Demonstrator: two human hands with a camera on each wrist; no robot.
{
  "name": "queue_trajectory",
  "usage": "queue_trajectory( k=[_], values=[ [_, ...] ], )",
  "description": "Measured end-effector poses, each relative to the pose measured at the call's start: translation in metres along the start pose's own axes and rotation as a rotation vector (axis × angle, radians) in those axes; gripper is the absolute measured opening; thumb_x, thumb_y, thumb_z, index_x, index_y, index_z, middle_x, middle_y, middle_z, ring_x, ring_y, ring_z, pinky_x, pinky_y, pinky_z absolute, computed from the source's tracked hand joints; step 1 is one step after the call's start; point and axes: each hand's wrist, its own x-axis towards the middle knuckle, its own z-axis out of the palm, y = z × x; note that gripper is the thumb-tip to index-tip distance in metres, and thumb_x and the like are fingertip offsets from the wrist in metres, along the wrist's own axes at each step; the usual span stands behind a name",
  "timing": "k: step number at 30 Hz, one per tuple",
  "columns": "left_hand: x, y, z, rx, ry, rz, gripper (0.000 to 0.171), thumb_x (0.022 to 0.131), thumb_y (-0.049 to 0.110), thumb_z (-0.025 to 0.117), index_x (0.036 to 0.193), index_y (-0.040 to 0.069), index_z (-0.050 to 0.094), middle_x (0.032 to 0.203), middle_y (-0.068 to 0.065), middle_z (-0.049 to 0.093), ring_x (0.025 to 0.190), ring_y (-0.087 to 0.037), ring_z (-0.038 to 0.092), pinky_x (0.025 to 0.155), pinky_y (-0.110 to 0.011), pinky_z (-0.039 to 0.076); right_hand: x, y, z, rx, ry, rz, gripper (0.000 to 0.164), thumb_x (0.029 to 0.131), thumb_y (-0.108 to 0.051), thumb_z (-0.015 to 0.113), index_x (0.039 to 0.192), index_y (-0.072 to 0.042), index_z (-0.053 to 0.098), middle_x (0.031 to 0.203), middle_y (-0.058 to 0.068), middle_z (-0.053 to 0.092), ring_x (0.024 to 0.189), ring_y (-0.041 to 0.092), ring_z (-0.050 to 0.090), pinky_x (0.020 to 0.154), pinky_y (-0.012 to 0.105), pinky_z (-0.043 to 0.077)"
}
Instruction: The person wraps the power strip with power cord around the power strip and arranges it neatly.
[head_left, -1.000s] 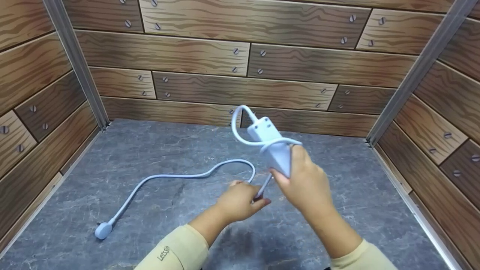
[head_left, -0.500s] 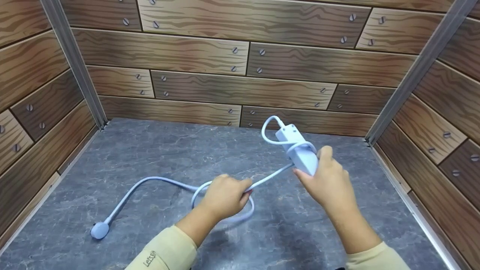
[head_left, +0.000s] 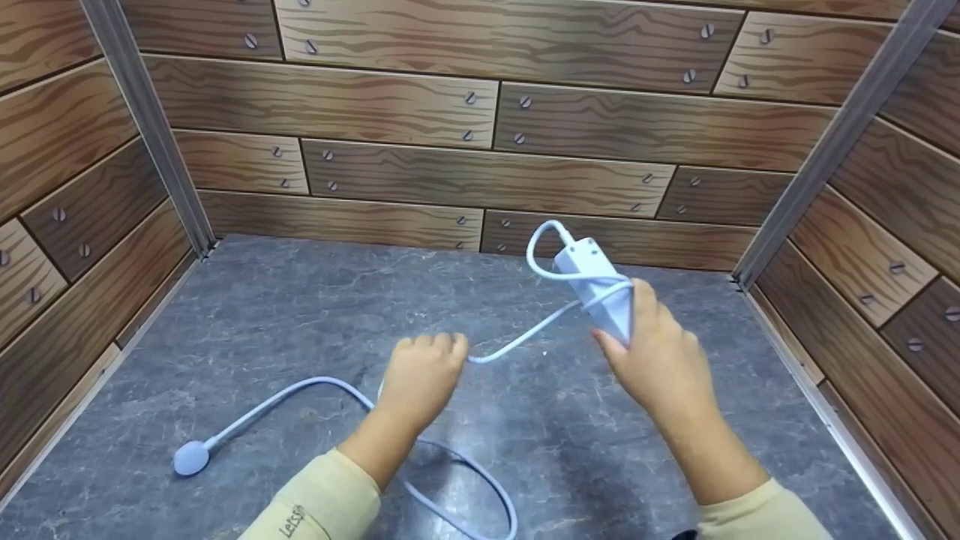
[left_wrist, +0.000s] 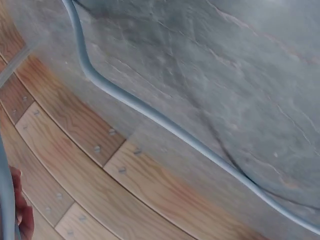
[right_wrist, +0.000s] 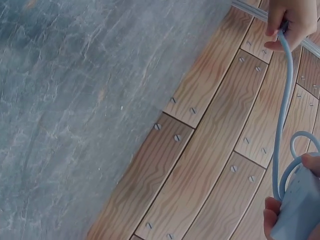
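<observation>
In the head view my right hand (head_left: 664,367) grips a white power strip (head_left: 613,319) by its lower end, tilted above the surface. Its cord (head_left: 519,343) leaves the far end, bends in a loop and wraps round the body. To the left, my left hand (head_left: 426,375) holds the cord in curled fingers, with a slack curved length between the hands. Beyond that hand the cord trails down in a loop to a round plug (head_left: 191,458) lying at the left. The right wrist view shows the power strip (right_wrist: 297,212) and the left hand (right_wrist: 295,22) pinching the cord.
A grey marbled surface (head_left: 315,300) lies under the hands. Wood-patterned walls (head_left: 405,172) enclose it at the back and both sides, with metal posts (head_left: 161,142) at the corners. The cord's loop (head_left: 487,476) spreads near the front.
My left hand has moved left and slightly away along the cord. My right hand has shifted right with the power strip. The loose loop has dropped toward the front.
</observation>
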Motion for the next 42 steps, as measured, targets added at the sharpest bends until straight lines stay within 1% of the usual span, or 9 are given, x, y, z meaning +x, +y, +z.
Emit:
queue_trajectory(
  k=[3,5,13,15,18,24,30,35,42],
  values=[
    [-0.004,-0.015,0.004,0.007,-0.042,-0.1,0.017,0.08,0.015,0.054,0.095,0.011,0.063,0.072,-0.005,0.062,0.056,-0.022,0.057,0.046,-0.034,0.041,0.003,0.007,-0.005,-0.014,0.013,0.012,0.068,0.081,-0.035,0.066,0.128,0.003,0.034,0.089,0.027,0.056,0.066,0.044,0.057,0.053,0.054,0.046],
    [-0.006,-0.025,0.006,-0.028,-0.132,-0.196,0.02,0.079,0.013,0.056,0.098,0.01,0.062,0.073,-0.007,0.063,0.059,-0.025,0.059,0.048,-0.037,0.044,0.005,0.014,-0.006,-0.019,0.025,0.022,0.068,0.081,-0.035,0.066,0.127,0.003,0.034,0.089,0.028,0.056,0.067,0.046,0.056,0.053,0.055,0.045],
    [-0.027,-0.046,0.016,-0.299,-0.722,-0.657,0.027,0.073,0.018,0.057,0.095,0.003,0.061,0.089,-0.015,0.065,0.081,-0.034,0.062,0.063,-0.048,0.049,0.008,0.034,-0.005,-0.029,0.043,0.054,0.065,0.082,-0.034,0.065,0.125,0.004,0.034,0.093,0.031,0.055,0.071,0.049,0.056,0.056,0.058,0.044],
    [-0.034,-0.047,0.018,-0.315,-0.812,-0.708,0.028,0.072,0.021,0.058,0.092,0.001,0.061,0.092,-0.017,0.064,0.085,-0.035,0.062,0.065,-0.049,0.049,0.007,0.036,-0.004,-0.033,0.042,0.054,0.064,0.081,-0.034,0.065,0.123,0.004,0.035,0.09,0.03,0.055,0.069,0.049,0.056,0.055,0.057,0.043],
    [-0.043,-0.047,0.021,-0.325,-0.865,-0.724,0.031,0.072,0.02,0.061,0.094,-0.002,0.061,0.094,-0.019,0.063,0.086,-0.036,0.061,0.066,-0.049,0.05,0.005,0.038,-0.001,-0.034,0.041,0.043,0.063,0.08,-0.034,0.066,0.122,0.003,0.036,0.089,0.029,0.056,0.068,0.049,0.056,0.053,0.057,0.043],
    [-0.049,-0.04,0.026,-0.346,-0.874,-0.666,0.017,0.075,0.01,0.061,0.088,-0.001,0.061,0.091,-0.019,0.064,0.081,-0.036,0.062,0.066,-0.049,0.05,0.003,0.038,0.001,-0.04,0.024,0.028,0.062,0.08,-0.032,0.067,0.121,0.003,0.037,0.088,0.028,0.056,0.067,0.048,0.056,0.054,0.057,0.044],
    [-0.05,-0.037,0.033,-0.301,-0.822,-0.515,0.008,0.081,0.004,0.055,0.084,0.004,0.062,0.086,-0.015,0.063,0.08,-0.034,0.061,0.063,-0.048,0.05,0.002,0.039,0.006,-0.044,0.026,0.006,0.062,0.079,-0.032,0.068,0.121,0.003,0.038,0.088,0.029,0.057,0.066,0.048,0.056,0.053,0.057,0.044],
    [-0.052,-0.046,0.044,-0.22,-0.715,-0.323,0.011,0.083,0.011,0.053,0.084,0.009,0.063,0.084,-0.011,0.058,0.079,-0.032,0.058,0.061,-0.047,0.048,0.001,0.038,0.009,-0.05,0.021,-0.007,0.063,0.079,-0.032,0.068,0.121,0.004,0.038,0.089,0.03,0.057,0.066,0.048,0.056,0.054,0.057,0.045],
    [-0.056,-0.075,0.053,-0.078,-0.603,0.05,0.007,0.08,0.015,0.056,0.085,0.013,0.062,0.082,-0.004,0.056,0.082,-0.025,0.053,0.062,-0.04,0.045,-0.003,0.036,0.015,-0.054,-0.065,0.003,0.065,0.079,-0.034,0.068,0.125,0.001,0.038,0.09,0.027,0.058,0.066,0.043,0.057,0.054,0.054,0.045]
  ],
)
